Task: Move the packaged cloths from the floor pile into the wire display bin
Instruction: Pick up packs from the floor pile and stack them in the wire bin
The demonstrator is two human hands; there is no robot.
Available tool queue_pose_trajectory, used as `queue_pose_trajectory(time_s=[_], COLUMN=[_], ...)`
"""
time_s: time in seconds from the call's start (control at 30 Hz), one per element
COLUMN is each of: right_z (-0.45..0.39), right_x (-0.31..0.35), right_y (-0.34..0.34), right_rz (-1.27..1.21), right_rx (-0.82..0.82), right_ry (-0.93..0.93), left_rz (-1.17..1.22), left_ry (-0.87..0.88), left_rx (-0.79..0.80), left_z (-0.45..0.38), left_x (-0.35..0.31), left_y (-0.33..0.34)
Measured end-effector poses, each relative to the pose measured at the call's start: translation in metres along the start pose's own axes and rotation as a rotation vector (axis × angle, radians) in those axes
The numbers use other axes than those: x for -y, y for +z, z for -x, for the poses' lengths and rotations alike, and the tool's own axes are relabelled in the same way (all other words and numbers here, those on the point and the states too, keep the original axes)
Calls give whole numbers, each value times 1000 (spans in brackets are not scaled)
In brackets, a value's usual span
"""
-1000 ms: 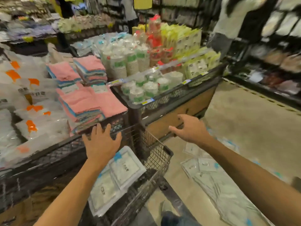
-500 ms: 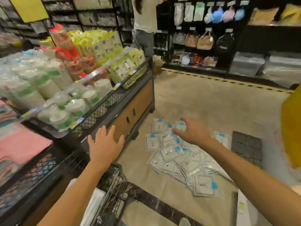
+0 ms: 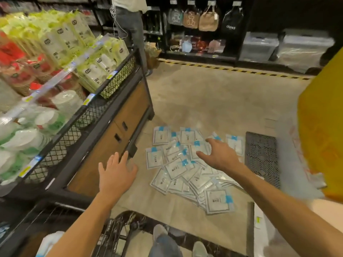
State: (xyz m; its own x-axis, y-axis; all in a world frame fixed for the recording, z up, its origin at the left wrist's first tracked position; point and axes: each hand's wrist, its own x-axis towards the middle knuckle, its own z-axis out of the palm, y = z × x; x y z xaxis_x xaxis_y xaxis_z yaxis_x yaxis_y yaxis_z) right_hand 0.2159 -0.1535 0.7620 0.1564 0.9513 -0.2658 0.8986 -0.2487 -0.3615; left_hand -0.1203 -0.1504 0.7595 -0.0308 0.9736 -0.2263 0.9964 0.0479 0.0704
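A pile of packaged cloths (image 3: 178,168), flat clear packs with blue tabs, lies spread on the floor to the right of the display stand. My right hand (image 3: 217,155) reaches out above the pile with fingers spread and holds nothing. My left hand (image 3: 116,173) hovers open to the left of the pile, in front of the stand's wooden side. The wire display bin (image 3: 109,232) shows only partly at the bottom left, with a white pack (image 3: 49,242) inside it.
The mesh-railed display stand (image 3: 104,115) with cups and green packs fills the left. A black floor grate (image 3: 261,154) lies right of the pile, a yellow object (image 3: 323,134) at the far right. A person (image 3: 130,25) stands at the back shelves. My shoes (image 3: 159,232) are below.
My view has swung right and down from the bin to the floor pile. Both hands left the bin and moved toward the packs, the right hand lowering over the pile.
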Motion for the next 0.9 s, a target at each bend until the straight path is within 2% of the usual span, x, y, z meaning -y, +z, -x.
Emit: queue_pose_trajectory(time_s=[0.2,0.37,0.5,0.67,0.8,0.9], right_z=[-53,-103,-155,-230,-290,-328], right_x=[3,10,9,-18,-58,-98], right_y=[32,62,109,221,354,449], right_rz=[17,81,113,169,254,275], right_rx=[45,82,129,203,335,358], right_ry=[124,247,299,286,225,245], left_rz=[-15,1,-7,-27,-66,-95], left_ry=[51,181,171,153,117,99], left_rx=[111,166,224,331,414,411], left_z=[-89,-166,-225,-295,-332,-356], left_x=[-1,14,21,26,26,32], left_y=[40,82,131,246,371,470])
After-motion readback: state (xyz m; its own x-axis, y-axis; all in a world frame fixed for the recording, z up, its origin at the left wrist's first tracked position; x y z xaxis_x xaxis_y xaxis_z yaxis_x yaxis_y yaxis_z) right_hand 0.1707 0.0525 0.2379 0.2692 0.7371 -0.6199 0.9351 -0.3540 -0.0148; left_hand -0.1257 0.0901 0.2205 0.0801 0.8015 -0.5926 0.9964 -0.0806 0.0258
